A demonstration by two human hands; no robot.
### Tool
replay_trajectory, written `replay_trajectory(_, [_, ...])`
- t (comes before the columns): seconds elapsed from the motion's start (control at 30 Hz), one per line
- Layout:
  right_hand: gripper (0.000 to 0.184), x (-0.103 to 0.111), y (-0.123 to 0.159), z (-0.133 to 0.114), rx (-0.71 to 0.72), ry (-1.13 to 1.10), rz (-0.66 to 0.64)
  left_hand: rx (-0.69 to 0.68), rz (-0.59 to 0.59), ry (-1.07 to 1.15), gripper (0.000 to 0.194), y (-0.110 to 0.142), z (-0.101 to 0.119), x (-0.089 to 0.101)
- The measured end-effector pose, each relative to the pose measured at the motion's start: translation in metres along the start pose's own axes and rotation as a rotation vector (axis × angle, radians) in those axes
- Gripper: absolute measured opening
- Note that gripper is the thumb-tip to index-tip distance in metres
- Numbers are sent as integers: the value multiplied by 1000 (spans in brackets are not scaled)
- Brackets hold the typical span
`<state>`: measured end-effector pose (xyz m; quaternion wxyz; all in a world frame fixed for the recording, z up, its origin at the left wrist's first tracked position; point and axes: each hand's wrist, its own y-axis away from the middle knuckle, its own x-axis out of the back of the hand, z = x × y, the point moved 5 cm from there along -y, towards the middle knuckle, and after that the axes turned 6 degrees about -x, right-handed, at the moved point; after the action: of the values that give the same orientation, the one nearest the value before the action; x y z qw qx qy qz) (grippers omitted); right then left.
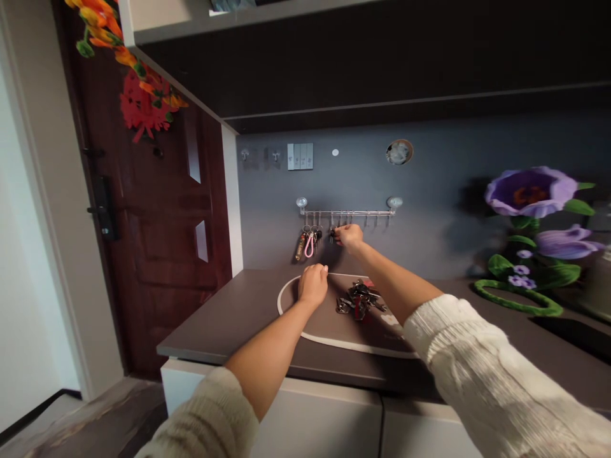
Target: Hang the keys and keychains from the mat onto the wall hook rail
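My right hand [350,236] is raised to the hook rail [347,212] on the wall, its fingertips pinched on dark keys [333,235] just under the hooks. To the left of it on the same rail hang several keys on rings, with a pink strap [310,244] and a brown tag [300,247] among them. Lower down, above the mat [329,340], my left hand [314,284] is closed with its fingers curled; whatever it may hold is hidden. A pile of keys [361,299] lies on the mat, right of my left hand.
A dark shelf [382,57] overhangs the counter [214,318]. At the right stand purple fabric flowers [531,193] with a green looped base [520,308]. A brown door [162,254] is at the left, with orange and red flowers [143,102] near it. Switches [300,156] sit above the rail.
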<state>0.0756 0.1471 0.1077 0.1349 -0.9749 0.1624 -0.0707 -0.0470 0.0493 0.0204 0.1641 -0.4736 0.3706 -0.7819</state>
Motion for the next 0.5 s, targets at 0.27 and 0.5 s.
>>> replay_trajectory(0.27, [4, 5, 9, -2, -5, 40, -4, -32, 7, 2, 33, 2, 2, 4])
replay_trajectory(0.5, [6, 22, 29, -8, 41, 44, -79, -73, -2, 2, 31, 6, 9, 11])
